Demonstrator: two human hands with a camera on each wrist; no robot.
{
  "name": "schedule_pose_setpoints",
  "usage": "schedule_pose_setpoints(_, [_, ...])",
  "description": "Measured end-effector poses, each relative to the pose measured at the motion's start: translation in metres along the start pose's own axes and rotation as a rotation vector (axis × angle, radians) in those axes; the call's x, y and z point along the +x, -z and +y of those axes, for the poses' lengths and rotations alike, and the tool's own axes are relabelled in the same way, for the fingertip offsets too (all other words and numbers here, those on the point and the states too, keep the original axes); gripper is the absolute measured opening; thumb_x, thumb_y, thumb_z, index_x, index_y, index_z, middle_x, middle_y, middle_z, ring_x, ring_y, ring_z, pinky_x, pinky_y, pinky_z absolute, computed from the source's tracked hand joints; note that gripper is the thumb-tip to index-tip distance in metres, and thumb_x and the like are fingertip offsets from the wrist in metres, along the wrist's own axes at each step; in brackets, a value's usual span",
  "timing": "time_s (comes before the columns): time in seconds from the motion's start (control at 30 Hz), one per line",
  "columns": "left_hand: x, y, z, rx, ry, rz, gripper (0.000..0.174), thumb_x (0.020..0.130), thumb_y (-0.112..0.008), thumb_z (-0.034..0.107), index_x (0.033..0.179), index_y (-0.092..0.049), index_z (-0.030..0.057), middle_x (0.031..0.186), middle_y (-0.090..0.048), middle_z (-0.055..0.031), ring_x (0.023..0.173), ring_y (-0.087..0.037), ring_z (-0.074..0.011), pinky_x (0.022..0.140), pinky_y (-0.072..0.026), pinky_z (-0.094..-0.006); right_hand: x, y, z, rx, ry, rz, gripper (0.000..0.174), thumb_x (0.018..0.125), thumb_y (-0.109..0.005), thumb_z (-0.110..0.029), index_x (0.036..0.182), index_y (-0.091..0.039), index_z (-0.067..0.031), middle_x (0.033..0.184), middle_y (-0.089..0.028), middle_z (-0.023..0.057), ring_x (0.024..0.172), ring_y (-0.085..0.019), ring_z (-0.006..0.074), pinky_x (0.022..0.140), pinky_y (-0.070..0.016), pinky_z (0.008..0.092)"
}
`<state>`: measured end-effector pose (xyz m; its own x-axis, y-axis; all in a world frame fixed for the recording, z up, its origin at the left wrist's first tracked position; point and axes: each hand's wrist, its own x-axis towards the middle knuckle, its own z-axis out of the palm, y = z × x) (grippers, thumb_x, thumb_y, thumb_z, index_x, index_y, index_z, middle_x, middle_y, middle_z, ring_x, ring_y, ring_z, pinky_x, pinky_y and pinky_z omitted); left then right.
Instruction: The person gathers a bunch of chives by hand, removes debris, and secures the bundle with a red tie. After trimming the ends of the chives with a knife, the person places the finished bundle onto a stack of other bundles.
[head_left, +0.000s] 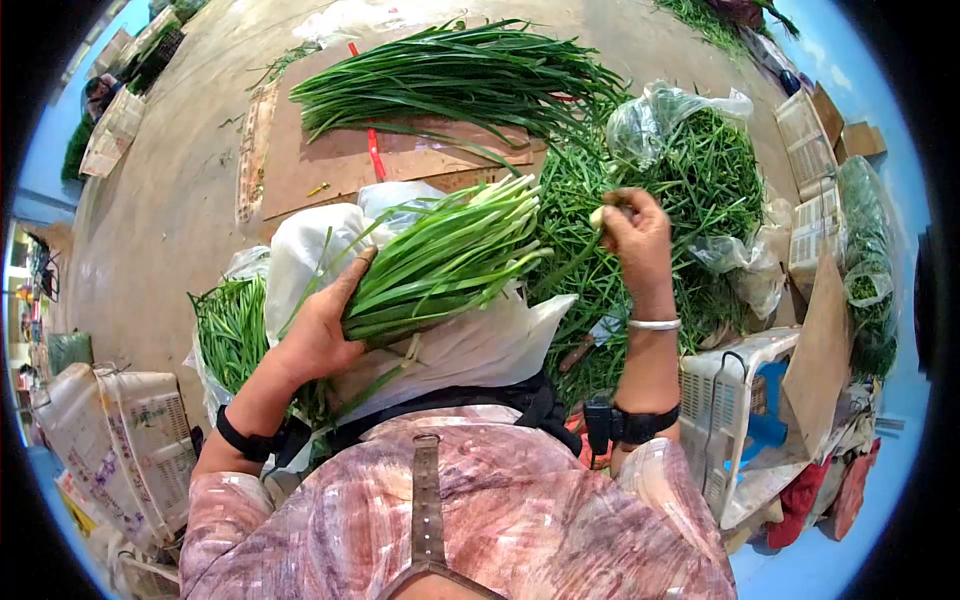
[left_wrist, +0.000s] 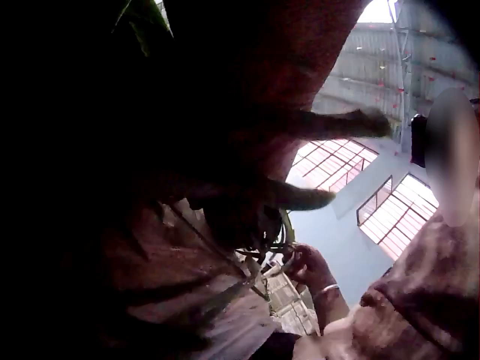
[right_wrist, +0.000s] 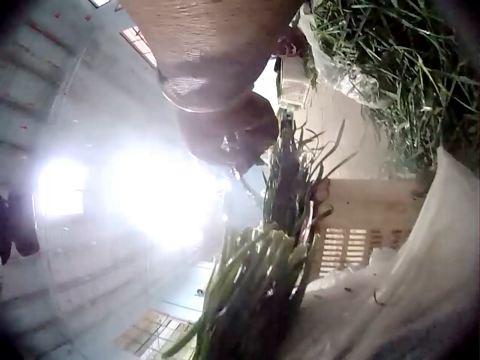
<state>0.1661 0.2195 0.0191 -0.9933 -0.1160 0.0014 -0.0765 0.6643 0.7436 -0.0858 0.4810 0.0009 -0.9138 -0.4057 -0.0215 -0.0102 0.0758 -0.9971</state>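
Observation:
A bunch of long green leafy stalks (head_left: 440, 255) lies across the lap on white plastic, pale ends toward the right. The left hand (head_left: 325, 315) grips its leafy end, thumb on top; fingers beneath are hidden. To the right of the pale ends, the raised right hand (head_left: 637, 235) pinches a thin green stalk with a pale tip (head_left: 598, 216) between thumb and fingers. In the right wrist view the bunch (right_wrist: 259, 289) appears below the right hand (right_wrist: 229, 135). The left wrist view is mostly dark, with the right hand (left_wrist: 307, 266) small in it.
A larger bundle of green stalks (head_left: 450, 80) lies on cardboard (head_left: 285, 180) ahead. Loose greens (head_left: 710, 180) are heaped at the right, with a knife (head_left: 577, 353) near the lap. White plastic crates (head_left: 130, 430) stand at both sides; a bag of greens (head_left: 230, 330) is at the left.

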Motion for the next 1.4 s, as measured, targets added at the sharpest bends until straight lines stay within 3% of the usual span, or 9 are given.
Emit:
schedule_pose_setpoints(0.2, [0.005,0.013,0.001,0.240,-0.162,0.173,0.084,0.061,-0.065,-0.005,0.138,-0.031,0.0050,0.108,-0.056,-0.0228,0.100,-0.056,-0.0381,0.085,-0.0449,-0.0369,0.000,-0.010,-0.001,0.189,-0.208,-0.186,0.022,0.084,-0.060,-0.013,0.097,-0.057,0.0035,0.068,-0.057,-0.0002,0.053,-0.049,0.0047,0.045,-0.0373,0.0175])
schedule_pose_setpoints(0.3, [0.007,0.004,-0.022,0.285,-0.143,0.230,0.083,0.061,-0.062,-0.006,0.138,-0.032,0.0080,0.100,-0.057,-0.0221,0.092,-0.056,-0.0403,0.078,-0.0460,-0.0394,0.008,-0.020,0.043,-1.239,0.137,-0.013,0.036,0.076,-0.068,-0.022,0.100,-0.059,0.0030,0.087,-0.062,0.0186,0.085,-0.061,0.0279,0.070,-0.0494,0.0388])
schedule_pose_setpoints(0.33, [0.010,0.002,-0.026,0.299,-0.153,0.223,0.083,0.062,-0.062,-0.006,0.138,-0.032,0.0087,0.101,-0.056,-0.0224,0.093,-0.055,-0.0404,0.078,-0.0461,-0.0396,0.008,-0.023,0.043,-1.029,0.220,-0.020,0.040,0.071,-0.071,-0.022,0.102,-0.060,0.0018,0.097,-0.059,0.0258,0.097,-0.055,0.0374,0.082,-0.0451,0.0469])
schedule_pose_setpoints(0.43, [0.007,-0.003,-0.029,0.267,-0.130,0.221,0.083,0.062,-0.063,-0.005,0.138,-0.031,0.0072,0.111,-0.054,-0.0240,0.098,-0.055,-0.0398,0.082,-0.0463,-0.0394,0.006,-0.039,0.032,-0.103,-0.031,-0.195,0.034,0.077,-0.067,-0.015,0.103,-0.059,0.0061,0.096,-0.063,0.0180,0.091,-0.061,0.0259,0.075,-0.0492,0.0347])
schedule_pose_setpoints(0.6, [0.009,-0.002,-0.035,0.270,-0.128,0.205,0.086,0.061,-0.064,-0.006,0.138,-0.028,0.0036,0.118,-0.052,-0.0243,0.108,-0.053,-0.0379,0.089,-0.0437,-0.0374,0.015,-0.071,0.032,0.184,-0.267,-0.516,0.023,0.083,-0.061,-0.012,0.102,-0.058,0.0011,0.092,-0.064,0.0083,0.082,-0.064,0.0175,0.072,-0.0536,0.0297])
schedule_pose_setpoints(0.9, [0.015,0.007,-0.039,0.005,-0.037,0.115,0.086,0.061,-0.059,-0.007,0.140,-0.025,0.0016,0.122,-0.051,-0.0235,0.114,-0.052,-0.0281,0.096,-0.0371,-0.0298,-0.002,-0.068,0.035,0.656,-0.304,-0.410,0.011,0.081,-0.055,-0.009,0.087,-0.061,-0.0014,0.081,-0.064,0.0081,0.070,-0.063,0.0185,0.062,-0.0533,0.0319])
schedule_pose_setpoints(1.03, [0.016,0.012,-0.040,0.007,-0.056,0.102,0.084,0.063,-0.058,-0.007,0.139,-0.024,0.0001,0.123,-0.051,-0.0227,0.114,-0.051,-0.0238,0.096,-0.0362,-0.0285,-0.001,-0.034,0.043,1.417,-0.215,-0.658,0.013,0.078,-0.053,-0.015,0.084,-0.055,-0.0036,0.075,-0.059,0.0107,0.062,-0.060,0.0198,0.066,-0.0483,0.0333])
schedule_pose_setpoints(1.3, [0.016,0.004,-0.041,0.095,-0.062,0.119,0.079,0.065,-0.062,-0.003,0.137,-0.028,0.0003,0.122,-0.050,-0.0243,0.112,-0.051,-0.0342,0.094,-0.0402,-0.0336,0.010,-0.041,0.021,0.574,-0.311,-0.226,0.015,0.084,-0.059,-0.009,0.093,-0.055,0.0019,0.075,-0.061,0.0093,0.051,-0.053,0.0106,0.042,-0.0409,0.0184])
schedule_pose_setpoints(1.4, [0.012,-0.001,-0.043,0.192,-0.070,0.147,0.079,0.065,-0.062,-0.003,0.137,-0.029,0.0012,0.117,-0.052,-0.0242,0.107,-0.054,-0.0365,0.089,-0.0438,-0.0359,0.018,-0.067,0.019,0.235,-0.205,-0.382,0.018,0.083,-0.062,-0.011,0.093,-0.059,0.0033,0.071,-0.059,0.0047,0.053,-0.051,0.0083,0.045,-0.0392,0.0200])
